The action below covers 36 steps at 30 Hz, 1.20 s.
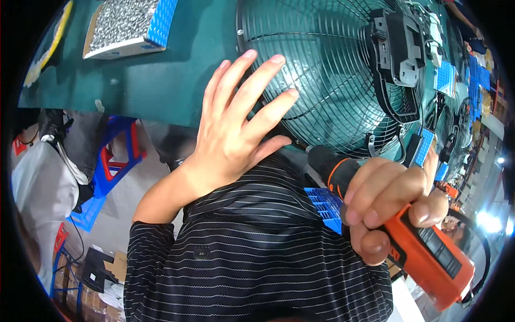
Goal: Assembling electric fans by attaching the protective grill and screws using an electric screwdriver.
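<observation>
Gripped in my right hand (394, 198) is an orange and black power screwdriver (437, 260), its black nose pointing up and left toward the rim of a fan. The black wire fan guard (322, 75) lies on the green table, with a black plastic housing (399, 53) at its centre. Over the guard's near-left edge my left hand (236, 118) is spread, fingers apart and nothing in it. Whether its fingertips touch the wires I cannot tell. The screwdriver's tip is close to the guard's lower edge, and its exact contact is hard to see.
A blue and white box (155, 27) full of small metal screws stands at the table's (134, 80) far left. More fan parts and blue boxes (426, 145) line the right. Below the table at left are a blue and red stool (115, 155) and a person's leg (43, 182).
</observation>
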{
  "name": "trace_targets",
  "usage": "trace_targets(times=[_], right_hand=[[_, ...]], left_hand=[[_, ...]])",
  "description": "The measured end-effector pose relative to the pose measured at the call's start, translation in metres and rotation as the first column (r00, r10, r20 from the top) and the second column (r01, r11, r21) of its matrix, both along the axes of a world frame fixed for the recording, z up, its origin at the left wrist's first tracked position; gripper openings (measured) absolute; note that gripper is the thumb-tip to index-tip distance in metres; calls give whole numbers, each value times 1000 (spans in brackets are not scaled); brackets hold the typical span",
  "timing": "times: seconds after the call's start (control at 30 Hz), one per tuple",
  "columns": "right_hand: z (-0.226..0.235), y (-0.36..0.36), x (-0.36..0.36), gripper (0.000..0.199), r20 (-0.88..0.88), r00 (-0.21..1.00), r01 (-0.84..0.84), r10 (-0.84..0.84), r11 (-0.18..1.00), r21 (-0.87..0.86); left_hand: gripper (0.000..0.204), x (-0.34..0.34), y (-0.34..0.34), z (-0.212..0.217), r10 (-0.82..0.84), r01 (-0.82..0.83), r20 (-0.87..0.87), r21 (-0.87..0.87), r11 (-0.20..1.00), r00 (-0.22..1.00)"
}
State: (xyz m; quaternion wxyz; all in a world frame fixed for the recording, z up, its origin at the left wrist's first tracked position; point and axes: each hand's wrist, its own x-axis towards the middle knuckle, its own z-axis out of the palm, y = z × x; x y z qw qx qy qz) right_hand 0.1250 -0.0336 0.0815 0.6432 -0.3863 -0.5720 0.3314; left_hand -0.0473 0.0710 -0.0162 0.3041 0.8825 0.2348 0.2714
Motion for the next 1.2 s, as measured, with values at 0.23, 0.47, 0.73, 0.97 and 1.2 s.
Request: trace_targets(times=[0.23, 0.47, 0.73, 0.97, 1.2], right_hand=[[3, 1, -3, 45, 7, 1000, 15, -15, 1000, -21], [3, 1, -5, 42, 43, 998, 57, -55, 997, -56], [-2, 27, 24, 42, -26, 969, -248, 247, 966, -67], [0, 32, 19, 38, -128, 899, -431, 420, 898, -83], [-1, 37, 18, 14, -159, 848, -508, 506, 861, 27]], left_hand=[[81, -3, 0, -6, 5, -4, 54, -13, 1000, 999], [80, -3, -1, -7, 12, -11, 59, -3, 1000, 998], [73, -4, 3, -9, -12, 12, 58, 12, 1000, 998], [69, -5, 2, -14, 1, -2, 62, 17, 1000, 998], [70, -3, 3, -16, 3, -5, 94, 14, 1000, 996]])
